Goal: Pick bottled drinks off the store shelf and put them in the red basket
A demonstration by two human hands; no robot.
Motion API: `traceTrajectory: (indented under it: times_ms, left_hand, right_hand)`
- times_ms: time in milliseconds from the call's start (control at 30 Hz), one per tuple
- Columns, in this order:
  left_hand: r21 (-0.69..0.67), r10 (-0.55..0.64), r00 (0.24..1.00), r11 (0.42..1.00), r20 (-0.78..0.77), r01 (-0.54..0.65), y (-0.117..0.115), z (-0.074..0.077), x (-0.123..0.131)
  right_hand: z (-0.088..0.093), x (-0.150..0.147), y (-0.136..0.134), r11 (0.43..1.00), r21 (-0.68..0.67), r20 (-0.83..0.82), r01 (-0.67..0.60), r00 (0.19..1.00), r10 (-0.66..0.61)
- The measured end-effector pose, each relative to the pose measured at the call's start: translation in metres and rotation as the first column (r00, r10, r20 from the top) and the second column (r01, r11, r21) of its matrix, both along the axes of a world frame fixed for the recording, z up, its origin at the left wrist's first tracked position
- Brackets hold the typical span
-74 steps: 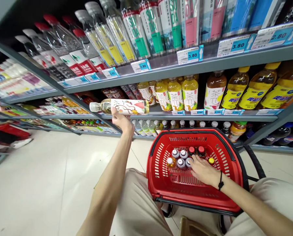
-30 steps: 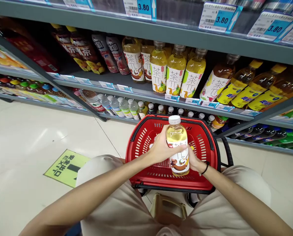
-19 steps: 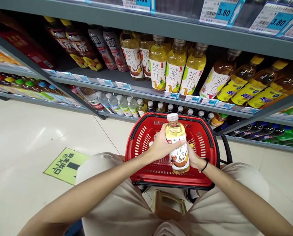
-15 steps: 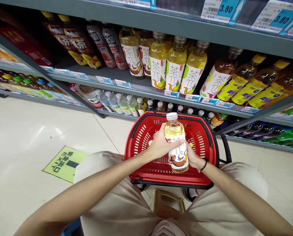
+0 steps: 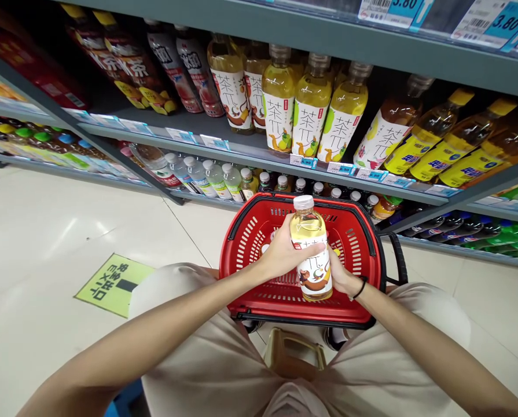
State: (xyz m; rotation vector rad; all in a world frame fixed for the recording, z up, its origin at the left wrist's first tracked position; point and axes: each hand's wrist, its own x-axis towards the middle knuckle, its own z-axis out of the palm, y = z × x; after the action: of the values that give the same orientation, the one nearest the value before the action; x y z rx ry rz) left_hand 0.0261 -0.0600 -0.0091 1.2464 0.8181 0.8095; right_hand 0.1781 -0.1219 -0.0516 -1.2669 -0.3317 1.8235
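Observation:
A bottle of pale yellow tea (image 5: 313, 263) with a white cap and a white illustrated label stands nearly upright over the red shopping basket (image 5: 237, 255). My left hand (image 5: 282, 252) is wrapped round it from the left, thumb across the label. From the right, my right hand (image 5: 340, 273) grips the same bottle low down; its fingers are mostly hidden behind it. The basket rests between my knees, and small light and yellow items in it show only in part behind my hands and the bottle.
Ahead, a shelf (image 5: 259, 142) carries tea bottles (image 5: 308, 110) with similar labels, beside yellow-labelled bottles (image 5: 441, 136). Capped bottles (image 5: 217, 176) line the lower level. The basket's black handle (image 5: 398, 258) sticks out right. A yellow-green floor sign (image 5: 106, 284) lies left.
The view has shifted slightly, so the shelf sits a little higher at the left. Both hands keep their hold on the bottle, which stays over the basket.

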Motion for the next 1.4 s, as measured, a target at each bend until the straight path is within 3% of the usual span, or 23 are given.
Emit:
traceTrajectory:
  times_ms: [800, 1233, 1400]
  left_hand:
    - [0.040, -0.022, 1.000, 0.999, 0.005, 0.022, -0.002, 0.004, -0.002]
    - [0.031, -0.002, 0.999, 1.000, -0.035, 0.003, -0.002, 0.001, -0.002]
    - [0.011, -0.013, 1.000, 1.000, -0.023, 0.013, -0.001, -0.002, -0.001]
  right_hand:
    - [0.013, -0.002, 0.000, 0.993, -0.116, -0.029, -0.009, 1.000, 0.005]
    - [0.000, 0.001, -0.001, 0.997, -0.071, -0.050, 0.015, 0.999, -0.018]
    - [0.002, 0.001, -0.001, 0.997, -0.078, -0.051, 0.018, 0.998, -0.022]
